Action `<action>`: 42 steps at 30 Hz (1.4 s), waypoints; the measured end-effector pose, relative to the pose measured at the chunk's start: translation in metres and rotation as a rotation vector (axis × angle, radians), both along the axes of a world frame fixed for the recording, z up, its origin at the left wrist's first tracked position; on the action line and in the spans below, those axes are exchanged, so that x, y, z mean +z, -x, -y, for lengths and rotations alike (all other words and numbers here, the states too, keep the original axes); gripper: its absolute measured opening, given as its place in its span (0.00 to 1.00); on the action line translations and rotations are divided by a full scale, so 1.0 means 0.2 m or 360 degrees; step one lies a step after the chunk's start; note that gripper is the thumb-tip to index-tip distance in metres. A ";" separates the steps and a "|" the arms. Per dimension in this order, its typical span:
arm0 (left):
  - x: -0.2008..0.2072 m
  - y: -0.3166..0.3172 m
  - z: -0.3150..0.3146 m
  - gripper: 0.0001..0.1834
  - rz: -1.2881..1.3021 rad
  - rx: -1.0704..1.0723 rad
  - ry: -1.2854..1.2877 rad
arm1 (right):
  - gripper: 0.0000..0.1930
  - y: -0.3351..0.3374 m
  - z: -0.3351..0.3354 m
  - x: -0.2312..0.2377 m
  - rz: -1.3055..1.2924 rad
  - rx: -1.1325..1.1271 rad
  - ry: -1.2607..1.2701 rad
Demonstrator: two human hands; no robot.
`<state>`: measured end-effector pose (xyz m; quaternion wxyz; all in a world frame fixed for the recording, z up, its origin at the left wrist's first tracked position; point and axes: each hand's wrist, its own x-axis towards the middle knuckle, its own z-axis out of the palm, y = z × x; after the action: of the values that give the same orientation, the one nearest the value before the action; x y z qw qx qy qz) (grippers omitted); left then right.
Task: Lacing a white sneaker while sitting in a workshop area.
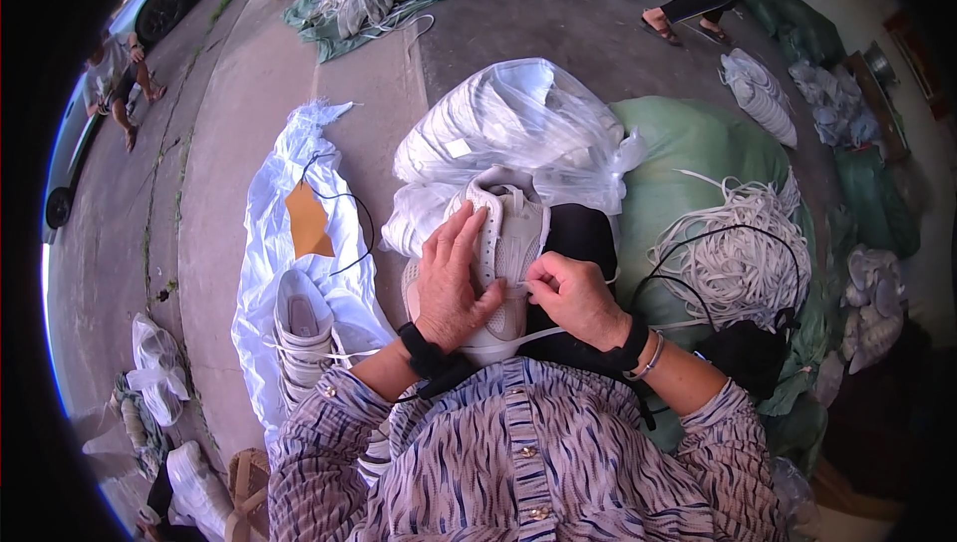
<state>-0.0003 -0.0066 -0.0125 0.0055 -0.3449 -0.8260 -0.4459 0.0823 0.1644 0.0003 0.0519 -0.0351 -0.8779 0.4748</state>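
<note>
A beige-white sneaker [520, 228] rests on my lap, its opening turned away from me. My left hand [449, 283] holds its left side, the fingers laid along the eyelet edge and the thumb near the lower eyelets. On the right side of the lacing, my right hand [573, 293] pinches a white shoelace [516, 286] between thumb and forefinger. Another lace length [498, 349] curves below the shoe's front. Bundled flat white laces [733, 253] lie to the right on a green sack [688, 163].
Ahead sits a clear plastic bag of white shoes [498, 108]. On the left, white plastic sheeting [269, 193] bears a brown card piece [309, 221], with a laced shoe [302, 328] beside it. A person's legs [713, 3] show far right; another person [120, 83] sits far left.
</note>
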 end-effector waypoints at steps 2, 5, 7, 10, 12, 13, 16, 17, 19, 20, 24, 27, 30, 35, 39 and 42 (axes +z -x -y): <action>-0.01 -0.01 0.00 0.46 -0.0022 0.0000 -0.0003 | 0.03 0.00 0.01 -0.01 -0.0006 -0.0052 -0.0131; -0.01 -0.01 0.00 0.45 0.0011 -0.0012 0.0000 | 0.03 0.00 0.03 0.00 -0.0145 -0.0030 -0.0405; -0.02 -0.01 0.00 0.45 -0.0001 -0.0020 -0.0016 | 0.03 0.00 0.06 -0.01 -0.0023 -0.0047 -0.0285; -0.04 0.00 0.00 0.46 -0.0036 -0.0040 -0.0054 | 0.03 0.00 0.07 -0.01 0.0247 -0.0125 0.0241; -0.03 0.02 0.00 0.46 -0.0071 -0.0064 -0.0086 | 0.04 0.01 0.06 0.00 0.0526 -0.0232 0.1054; -0.02 0.01 0.00 0.46 -0.0047 -0.0064 -0.0055 | 0.04 0.01 0.06 0.00 0.0519 -0.0213 0.0969; 0.02 0.00 0.00 0.45 -0.0040 -0.0066 0.0013 | 0.04 0.00 0.02 0.03 0.0481 -0.0123 0.0578; 0.03 -0.01 0.00 0.45 -0.0066 -0.0054 0.0059 | 0.04 -0.01 0.02 0.02 0.0399 -0.0101 0.0378; 0.03 -0.03 0.00 0.44 -0.0090 -0.0036 0.0082 | 0.06 -0.03 0.02 0.01 0.0220 -0.0096 0.0095; 0.01 -0.02 -0.02 0.44 -0.0089 -0.0040 0.0067 | 0.07 -0.03 0.02 0.00 0.0116 -0.0112 0.0021; 0.03 -0.04 0.03 0.44 -0.0156 -0.0032 0.0069 | 0.06 -0.05 0.04 -0.03 -0.0038 -0.0089 -0.0175; 0.02 -0.03 0.01 0.44 -0.0199 -0.0057 0.0074 | 0.05 -0.01 0.05 -0.05 -0.0018 -0.0138 -0.0102; 0.02 -0.03 0.01 0.42 -0.0236 -0.0076 0.0045 | 0.06 0.01 0.08 -0.08 -0.0002 -0.0280 0.0068; 0.10 -0.01 0.04 0.21 -0.0689 -0.0139 0.0309 | 0.06 0.00 0.06 -0.04 -0.0019 -0.0149 -0.0107; 0.15 0.01 0.03 0.13 -0.0972 -0.0316 0.0401 | 0.06 -0.01 0.05 -0.05 -0.0136 -0.0179 -0.0107; 0.17 0.01 0.04 0.10 -0.1023 -0.0409 0.0494 | 0.05 0.00 0.06 -0.06 -0.0193 -0.0178 -0.0145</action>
<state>-0.0013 -0.0143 0.0221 0.1561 -0.5647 -0.7898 -0.1817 0.0824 0.1520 -0.0120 0.1331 -0.0528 -0.8904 0.4320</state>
